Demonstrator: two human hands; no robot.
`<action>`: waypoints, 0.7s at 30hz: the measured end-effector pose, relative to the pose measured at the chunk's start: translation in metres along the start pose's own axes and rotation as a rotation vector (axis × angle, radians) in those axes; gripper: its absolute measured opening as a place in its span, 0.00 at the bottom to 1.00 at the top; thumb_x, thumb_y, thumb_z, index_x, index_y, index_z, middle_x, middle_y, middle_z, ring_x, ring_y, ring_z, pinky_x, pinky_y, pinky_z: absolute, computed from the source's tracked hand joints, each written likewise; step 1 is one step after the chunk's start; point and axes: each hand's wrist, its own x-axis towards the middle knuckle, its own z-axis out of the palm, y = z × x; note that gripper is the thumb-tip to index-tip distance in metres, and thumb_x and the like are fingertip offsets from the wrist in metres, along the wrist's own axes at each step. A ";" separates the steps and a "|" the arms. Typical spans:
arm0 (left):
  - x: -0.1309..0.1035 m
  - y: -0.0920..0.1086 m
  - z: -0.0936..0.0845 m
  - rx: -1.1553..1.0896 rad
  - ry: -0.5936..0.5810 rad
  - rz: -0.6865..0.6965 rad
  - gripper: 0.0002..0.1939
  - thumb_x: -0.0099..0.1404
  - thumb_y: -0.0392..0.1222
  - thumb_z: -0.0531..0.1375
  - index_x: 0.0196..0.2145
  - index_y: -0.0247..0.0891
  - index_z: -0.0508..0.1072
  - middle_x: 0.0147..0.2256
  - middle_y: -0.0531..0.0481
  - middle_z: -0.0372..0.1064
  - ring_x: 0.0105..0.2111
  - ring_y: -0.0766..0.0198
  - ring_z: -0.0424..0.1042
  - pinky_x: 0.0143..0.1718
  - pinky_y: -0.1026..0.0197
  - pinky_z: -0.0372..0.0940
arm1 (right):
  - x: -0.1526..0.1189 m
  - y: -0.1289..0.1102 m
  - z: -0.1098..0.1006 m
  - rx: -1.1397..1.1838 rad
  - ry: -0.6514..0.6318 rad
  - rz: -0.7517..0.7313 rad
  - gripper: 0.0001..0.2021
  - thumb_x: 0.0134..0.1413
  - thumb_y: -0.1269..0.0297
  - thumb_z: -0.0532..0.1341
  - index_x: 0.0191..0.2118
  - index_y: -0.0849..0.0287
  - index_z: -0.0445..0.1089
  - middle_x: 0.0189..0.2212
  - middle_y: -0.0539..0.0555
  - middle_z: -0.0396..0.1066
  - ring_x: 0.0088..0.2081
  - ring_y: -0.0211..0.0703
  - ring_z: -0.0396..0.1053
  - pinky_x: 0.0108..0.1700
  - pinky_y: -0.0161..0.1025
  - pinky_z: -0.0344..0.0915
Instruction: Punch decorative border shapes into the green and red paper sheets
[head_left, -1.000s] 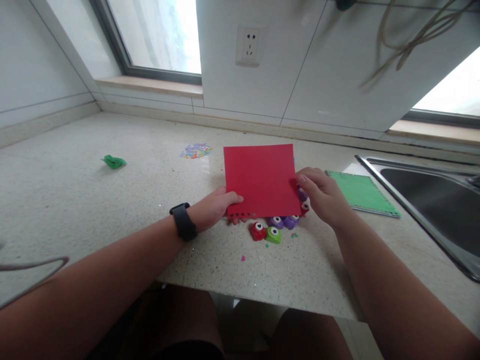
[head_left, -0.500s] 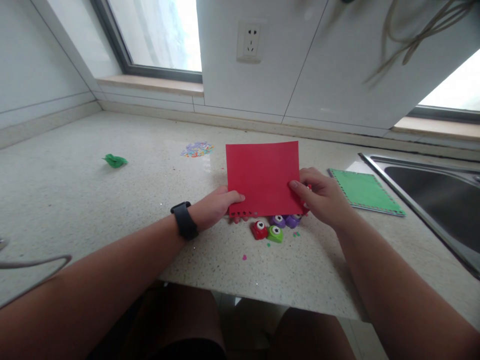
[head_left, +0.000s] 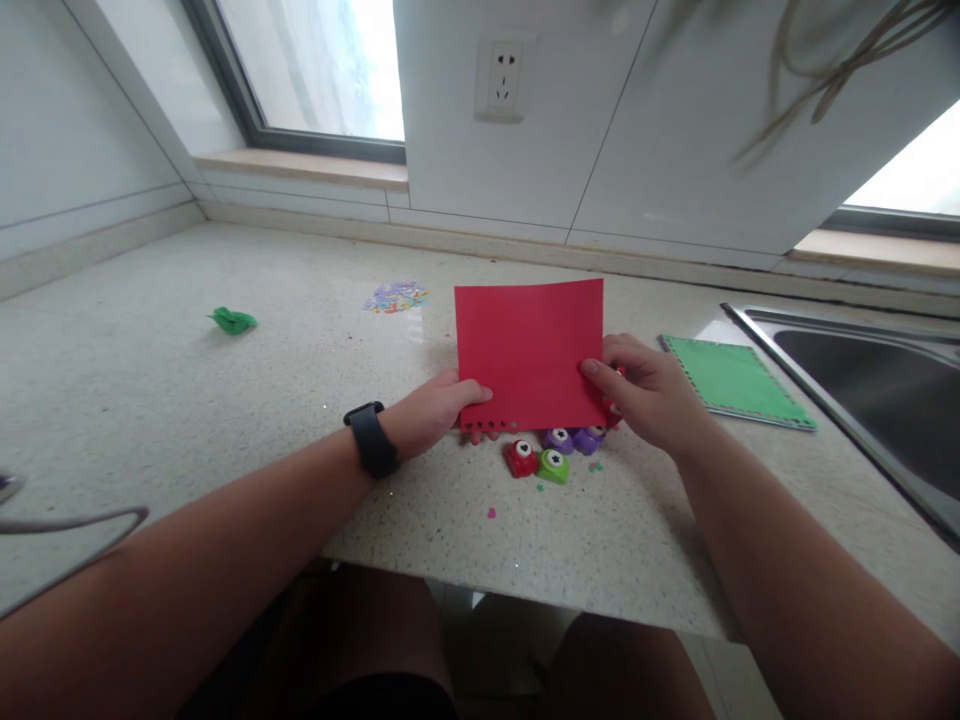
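Note:
A sheet of red paper point(head_left: 529, 350) is held up above the counter, with a row of small punched holes along its lower left edge. My left hand point(head_left: 442, 405) pinches the lower left corner, thumb in front and fingertips showing below. On the right side, my right hand point(head_left: 643, 388) grips the sheet with the thumb on its face. A red and white piece point(head_left: 613, 404), perhaps another punch, shows by the right fingers; whether they hold it is unclear. Below the sheet sit a red craft punch point(head_left: 521, 458), a green one point(head_left: 554, 465) and purple ones point(head_left: 558, 440), partly covered.
Green sheets with punched edges point(head_left: 739, 380) lie right, beside a metal sink point(head_left: 780, 330). Colourful paper bits point(head_left: 396, 297) are heaped at the back. A crumpled green piece point(head_left: 233, 320) lies left. Small cut-outs, including a pink one point(head_left: 492, 513), lie near the counter's front edge.
Almost nothing differs. The whole view has shifted slightly, and both hands keep their hold on the red paper.

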 end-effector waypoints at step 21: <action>-0.005 0.005 -0.001 0.078 -0.105 0.056 0.14 0.62 0.46 0.58 0.31 0.31 0.76 0.28 0.42 0.76 0.20 0.68 0.67 0.19 0.64 0.57 | 0.000 0.005 0.006 0.233 0.039 0.085 0.16 0.63 0.53 0.63 0.27 0.56 0.73 0.31 0.52 0.71 0.34 0.44 0.67 0.38 0.41 0.62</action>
